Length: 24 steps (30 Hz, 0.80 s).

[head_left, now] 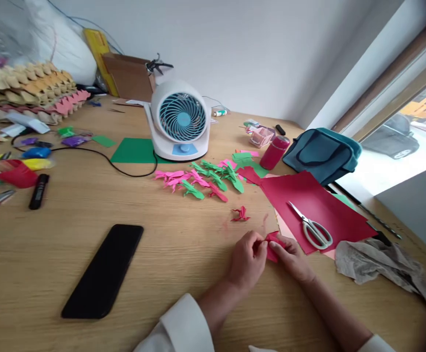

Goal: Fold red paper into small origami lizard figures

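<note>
Bare tabletop [183, 244] between phone [102, 271] and left hand [247, 259]; scissors [311, 227], crumpled cloth [374, 261] just beside right hand [291, 256].

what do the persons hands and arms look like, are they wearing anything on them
Both hands are bare: no gloves on the left hand or the right hand, and no watch or bracelet shows at either wrist. The left sleeve is white with a plain cuff, pushed back so the forearm is uncovered. The right sleeve is white too, just showing at the frame's bottom edge.

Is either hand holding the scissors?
No, the scissors lie on the red sheet; the left hand and right hand pinch a red paper piece.
</note>
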{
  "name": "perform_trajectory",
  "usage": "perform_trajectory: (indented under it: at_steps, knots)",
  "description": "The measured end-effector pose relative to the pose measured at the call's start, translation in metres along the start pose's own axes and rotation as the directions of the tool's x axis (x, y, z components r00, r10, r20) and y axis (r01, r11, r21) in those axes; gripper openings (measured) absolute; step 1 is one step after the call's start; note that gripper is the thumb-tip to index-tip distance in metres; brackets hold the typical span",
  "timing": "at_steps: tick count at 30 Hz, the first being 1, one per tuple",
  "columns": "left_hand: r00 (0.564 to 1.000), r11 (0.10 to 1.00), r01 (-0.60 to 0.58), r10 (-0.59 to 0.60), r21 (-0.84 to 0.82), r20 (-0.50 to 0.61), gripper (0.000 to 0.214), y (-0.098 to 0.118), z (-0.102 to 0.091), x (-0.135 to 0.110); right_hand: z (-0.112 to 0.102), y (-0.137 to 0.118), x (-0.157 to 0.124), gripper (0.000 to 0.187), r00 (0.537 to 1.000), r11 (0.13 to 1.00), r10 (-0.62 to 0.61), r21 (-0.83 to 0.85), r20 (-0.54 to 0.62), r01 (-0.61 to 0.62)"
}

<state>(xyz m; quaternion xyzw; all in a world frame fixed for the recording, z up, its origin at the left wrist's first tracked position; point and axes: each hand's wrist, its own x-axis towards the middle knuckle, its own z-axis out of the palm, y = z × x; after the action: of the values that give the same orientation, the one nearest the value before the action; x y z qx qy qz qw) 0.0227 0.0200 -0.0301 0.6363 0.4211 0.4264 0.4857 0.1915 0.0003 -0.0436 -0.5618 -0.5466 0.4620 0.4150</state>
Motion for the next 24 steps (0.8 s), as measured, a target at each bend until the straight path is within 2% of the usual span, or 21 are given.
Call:
perform_trajectory:
  at_steps: [6, 10, 18, 24]
  knots:
    - [0.999, 0.999, -0.039, 0.039, -0.028, 0.013, 0.017, -0.003, -0.001, 0.003, -0.002, 0.011, -0.005, 0.028, 0.993, 0.994, 0.076, 0.085, -0.092, -0.068]
    - [0.999, 0.998, -0.034, 0.035, -0.046, 0.006, 0.017, -0.002, -0.001, 0.002, 0.002, 0.009, -0.009, 0.031, 0.99, 0.996, 0.071, 0.059, -0.118, -0.064]
    - [0.995, 0.997, -0.045, 0.05, -0.063, 0.082, 0.023, -0.002, -0.006, 0.004, 0.009, -0.007, -0.01, 0.031, 0.999, 0.999, 0.045, -0.005, -0.017, -0.045]
    - [0.998, 0.998, -0.018, 0.022, -0.06, 0.067, 0.025, 0.002, -0.013, 0.002, 0.018, -0.012, -0.008, 0.041, 0.994, 0.995, 0.084, -0.063, 0.07, -0.08]
